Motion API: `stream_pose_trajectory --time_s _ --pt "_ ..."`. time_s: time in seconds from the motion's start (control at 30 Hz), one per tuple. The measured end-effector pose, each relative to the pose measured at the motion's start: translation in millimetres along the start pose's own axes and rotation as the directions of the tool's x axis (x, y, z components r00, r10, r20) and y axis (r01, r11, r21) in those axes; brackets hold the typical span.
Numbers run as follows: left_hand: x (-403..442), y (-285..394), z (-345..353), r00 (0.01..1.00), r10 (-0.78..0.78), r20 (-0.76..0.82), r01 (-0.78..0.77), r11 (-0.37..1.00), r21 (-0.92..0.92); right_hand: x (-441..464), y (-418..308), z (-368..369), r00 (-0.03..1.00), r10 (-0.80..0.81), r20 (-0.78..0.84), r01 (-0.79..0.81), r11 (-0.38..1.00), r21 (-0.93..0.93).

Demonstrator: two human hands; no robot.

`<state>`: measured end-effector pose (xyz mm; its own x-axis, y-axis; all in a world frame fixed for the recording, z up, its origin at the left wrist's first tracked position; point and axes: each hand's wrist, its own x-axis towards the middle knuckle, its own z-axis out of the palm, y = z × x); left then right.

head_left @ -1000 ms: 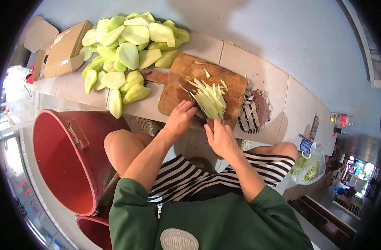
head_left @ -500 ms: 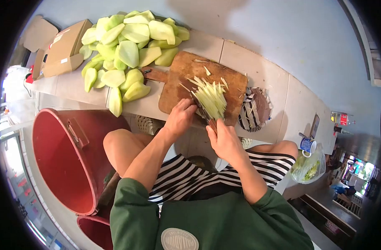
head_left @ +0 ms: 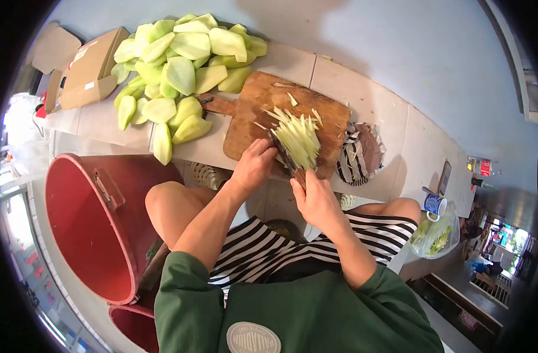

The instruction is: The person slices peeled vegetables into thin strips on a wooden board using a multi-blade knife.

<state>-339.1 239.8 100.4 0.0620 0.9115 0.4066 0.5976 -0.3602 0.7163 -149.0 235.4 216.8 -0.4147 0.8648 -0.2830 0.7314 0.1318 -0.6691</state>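
Note:
My right hand [head_left: 317,200] is closed around the wooden handle of a knife [head_left: 289,160]. Its dark blade slants up and left along the edge of a heap of pale green fruit strips [head_left: 298,138]. Curled close to the blade's left side, my left hand [head_left: 254,165] is closed, and whatever its fingertips pinch is hidden. Both hands are at the near edge of a wooden cutting board [head_left: 251,109]. Beyond the board's handle, to the left, lies a big pile of peeled pale green fruit pieces [head_left: 181,75], which look like green mango.
An open cardboard box [head_left: 92,70] stands at the far left of the tiled counter [head_left: 363,88]. Right of the board lies a striped cloth [head_left: 357,159]. Farther right are a blue-and-white mug [head_left: 435,205] and a plastic bag [head_left: 437,238]. A large red bin [head_left: 128,206] stands by my left knee.
Almost nothing differs. The knife blade tilts slightly and shows a bit more of its dark side; both hands stay in nearly the same place.

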Motion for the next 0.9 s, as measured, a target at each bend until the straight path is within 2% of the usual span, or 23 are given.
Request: stream_pose_trajectory --time_s 0.13,0.3,0.43,0.5,0.57,0.6,0.67,0.8,0.9 --pt "1.8 -2.1 -3.9 0.998 -0.017 0.058 0.017 1.000 0.003 3.9 -0.6 10.2 0.999 0.029 -0.012 -0.030 0.999 -0.038" --pt "-0.6 -1.1 -2.3 0.997 -0.027 0.073 0.025 1.000 0.018 12.7 13.8 28.5 0.997 -0.029 -0.074 0.023 0.997 -0.075" --pt "1.1 -0.9 -4.2 0.999 -0.027 0.041 0.028 0.999 -0.029 10.8 8.6 14.1 0.997 -0.036 -0.062 0.034 0.999 -0.033" --pt "0.4 -1.1 -5.1 0.999 -0.035 0.032 0.036 0.998 -0.043 5.0 -4.4 -4.2 0.997 0.033 -0.065 -0.037 0.998 -0.057" --pt "-0.8 -0.7 -6.3 0.995 -0.088 -0.035 0.087 0.995 -0.046 0.4 -5.0 -15.7 0.997 0.013 -0.080 -0.015 1.000 -0.024" --pt "0.7 0.0 -7.0 0.996 -0.083 -0.033 0.081 0.996 -0.048 -1.1 -5.3 -21.1 0.997 0.026 -0.066 -0.028 0.999 -0.029" --pt "1.8 3.3 -10.5 0.985 -0.169 -0.013 0.169 0.985 -0.023 -4.1 -4.5 -24.8 0.998 0.004 -0.067 -0.006 1.000 -0.018" --pt "5.0 7.5 -10.8 0.993 -0.116 0.006 0.116 0.993 -0.032 -9.5 -2.0 -17.0 0.998 0.019 -0.055 -0.021 0.999 -0.044" --pt "5.8 5.5 -8.3 0.998 -0.041 0.045 0.041 0.999 0.008 -9.5 3.5 -7.2 1.000 0.012 -0.014 -0.012 1.000 0.002"
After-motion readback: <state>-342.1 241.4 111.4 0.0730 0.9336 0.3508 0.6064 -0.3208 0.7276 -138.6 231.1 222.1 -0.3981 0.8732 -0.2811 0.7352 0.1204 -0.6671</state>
